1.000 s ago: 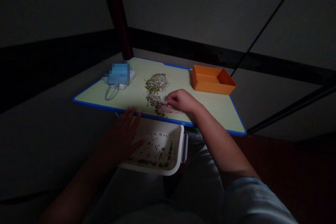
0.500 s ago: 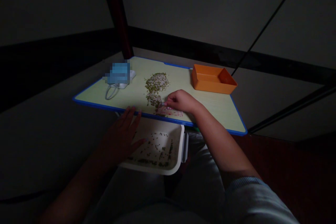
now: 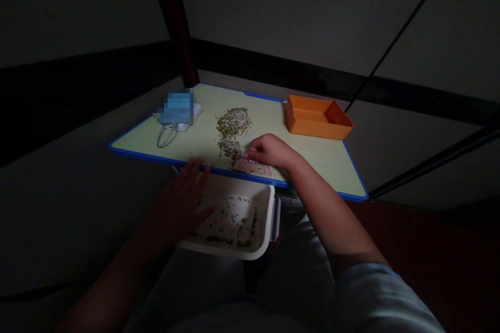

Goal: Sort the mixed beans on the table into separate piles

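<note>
My right hand [image 3: 269, 150] rests on the pale table top [image 3: 312, 161], its fingers closed in a pinch at the near end of a pile of small green and whitish beans or seeds [image 3: 234, 124]. What the fingertips hold, if anything, is too small to make out. Below them shows a pink patterned patch [image 3: 255, 167], a print or a flat sheet; I cannot tell which. My left hand [image 3: 187, 200] is open, fingers spread, at the left of a white tub [image 3: 270, 218] under the table's blue edge. Small dark grains lie scattered inside the tub.
An orange open box [image 3: 318, 127] stands at the table's back right. A pale device [image 3: 182, 126] with a cord loop and a blurred-out blue top sits at the left. Behind the table rises a wall [image 3: 312, 10], with a dark red post [image 3: 175, 21]. The surroundings are dim.
My right hand has barely shifted, and slightly more of the pink pattern shows beneath it. My left hand, the tub and the box keep their places.
</note>
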The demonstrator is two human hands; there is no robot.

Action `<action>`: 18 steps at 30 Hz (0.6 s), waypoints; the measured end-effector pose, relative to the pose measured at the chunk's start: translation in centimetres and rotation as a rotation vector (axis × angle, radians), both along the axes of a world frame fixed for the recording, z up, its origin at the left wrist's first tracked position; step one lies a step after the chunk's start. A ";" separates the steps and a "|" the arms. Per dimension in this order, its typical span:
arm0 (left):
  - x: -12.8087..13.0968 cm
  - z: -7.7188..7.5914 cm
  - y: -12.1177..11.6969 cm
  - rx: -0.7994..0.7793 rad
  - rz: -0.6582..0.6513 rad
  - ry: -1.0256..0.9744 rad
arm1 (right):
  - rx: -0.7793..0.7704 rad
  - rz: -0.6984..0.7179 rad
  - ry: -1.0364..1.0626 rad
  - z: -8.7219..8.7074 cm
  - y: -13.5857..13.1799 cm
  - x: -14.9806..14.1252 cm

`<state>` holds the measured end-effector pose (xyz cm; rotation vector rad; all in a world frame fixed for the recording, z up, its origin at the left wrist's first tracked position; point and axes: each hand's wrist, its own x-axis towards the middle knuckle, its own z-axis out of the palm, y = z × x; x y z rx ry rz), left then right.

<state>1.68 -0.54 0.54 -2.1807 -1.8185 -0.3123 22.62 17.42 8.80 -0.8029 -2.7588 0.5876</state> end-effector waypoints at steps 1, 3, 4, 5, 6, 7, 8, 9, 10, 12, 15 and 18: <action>0.0 0.0 0.0 0.000 -0.001 0.001 | 0.004 0.001 -0.006 0.0 0.0 0.0; -0.1 -0.1 0.0 0.003 -0.005 0.010 | 0.020 0.005 -0.012 0.0 0.0 0.0; -0.1 -0.1 0.0 0.005 -0.007 0.014 | 0.030 0.006 -0.012 0.0 0.0 -0.1; -0.1 -0.1 0.0 0.005 -0.008 0.016 | 0.038 0.007 -0.012 -0.1 0.0 -0.1; -0.1 -0.1 0.0 0.003 -0.009 0.016 | 0.044 0.008 -0.012 -0.2 0.1 -0.1; -0.1 -0.1 0.0 0.002 -0.007 0.014 | 0.046 0.009 -0.012 -0.2 0.1 -0.1; -0.1 -0.1 0.0 0.003 -0.006 0.013 | 0.046 0.011 -0.013 -0.3 0.1 -0.1; -0.1 -0.1 0.0 0.004 -0.006 0.014 | 0.044 0.013 -0.014 -0.3 0.2 -0.2; -0.1 -0.2 -0.1 0.007 -0.006 0.015 | 0.043 0.015 -0.017 -0.3 0.2 -0.2; -0.1 -0.2 -0.1 0.015 -0.009 0.021 | 0.044 0.012 -0.026 -0.3 0.2 -0.2; -0.1 -0.1 0.0 0.012 -0.009 0.021 | 0.046 0.000 -0.041 -0.2 0.1 -0.2; 0.0 0.0 0.0 0.002 -0.010 0.009 | 0.040 -0.001 -0.038 -0.2 0.1 -0.1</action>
